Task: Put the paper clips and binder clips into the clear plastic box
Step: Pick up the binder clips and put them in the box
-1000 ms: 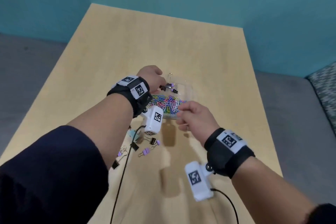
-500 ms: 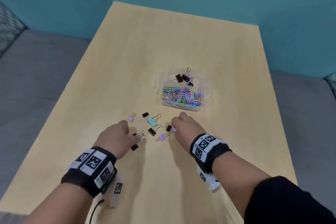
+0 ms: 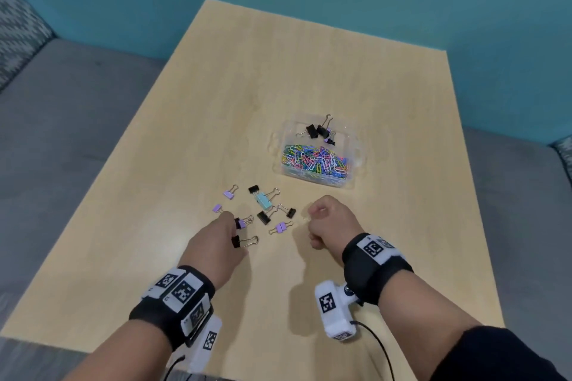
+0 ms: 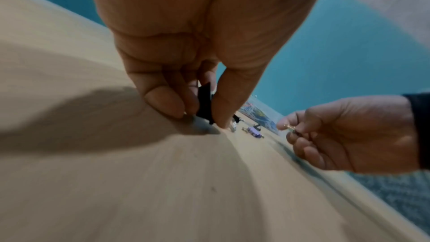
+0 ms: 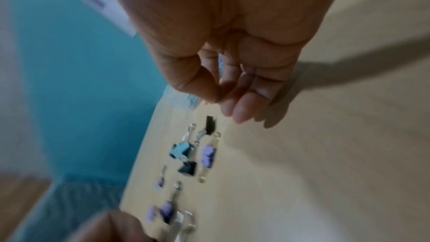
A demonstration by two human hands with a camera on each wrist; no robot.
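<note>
The clear plastic box point(image 3: 353, 164) stands right of the table's middle, full of coloured paper clips point(image 3: 315, 159), with a few binder clips point(image 3: 318, 131) at its back. Several loose binder clips lie in front of it, among them a mint one point(image 3: 265, 200) and a purple one point(image 3: 280, 227). My left hand point(image 3: 233, 241) is down on the table and pinches a black binder clip point(image 4: 204, 102) between thumb and fingers. My right hand point(image 3: 309, 216) hovers curled just right of the pile, pinching a small binder clip point(image 4: 290, 127) by its wire handle; the clip's body is hidden.
The wooden table point(image 3: 278, 71) reaches back to a teal wall. Its near edge runs just below my wrists, and grey carpet lies on both sides. Black camera cables hang from both wrists at the near edge.
Both hands came back from the box to the loose pile. Since half a second ago, the left hand has closed on the black clip, and the right hand has drawn back holding a small clip.
</note>
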